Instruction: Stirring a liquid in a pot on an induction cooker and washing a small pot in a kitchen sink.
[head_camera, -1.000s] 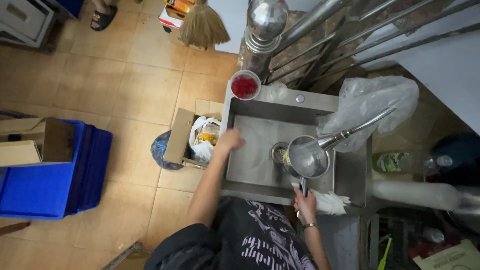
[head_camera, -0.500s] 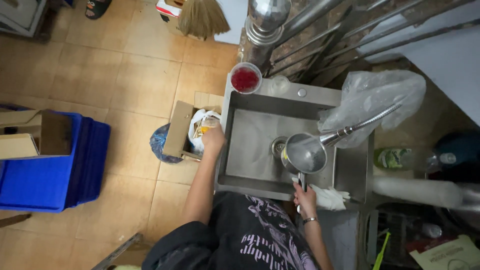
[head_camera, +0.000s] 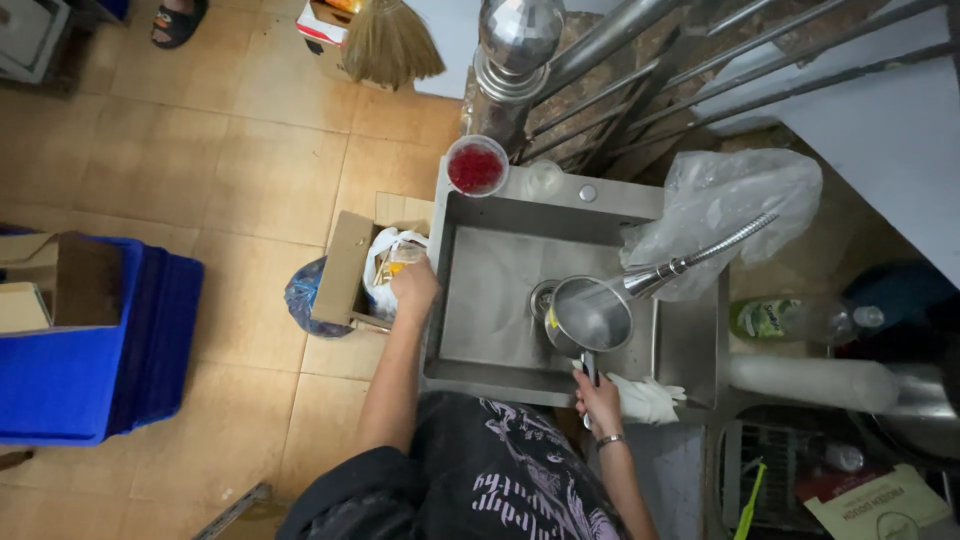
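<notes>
1. Head view, right side: the right hand (head_camera: 598, 392) is clenched around the handle of a metal strainer (head_camera: 590, 314), keeping its bowl out over the steel sink (head_camera: 490, 290) and under the pull-out spray tap (head_camera: 690, 262), so any run-off drops into the basin rather than onto the surface.
2. Head view, left side: the left hand (head_camera: 413, 283) reaches out past the sink's left rim, over an open cardboard box (head_camera: 345, 270) lined with a white plastic bag (head_camera: 385, 262). It seems closed on something small and pale, though I cannot tell what.
3. Head view, around them: a cup of red bits (head_camera: 476, 166) stands on the sink's back corner, within reach but clear of the water. A white glove (head_camera: 645, 398) lies on the front rim beside the right hand.
</notes>
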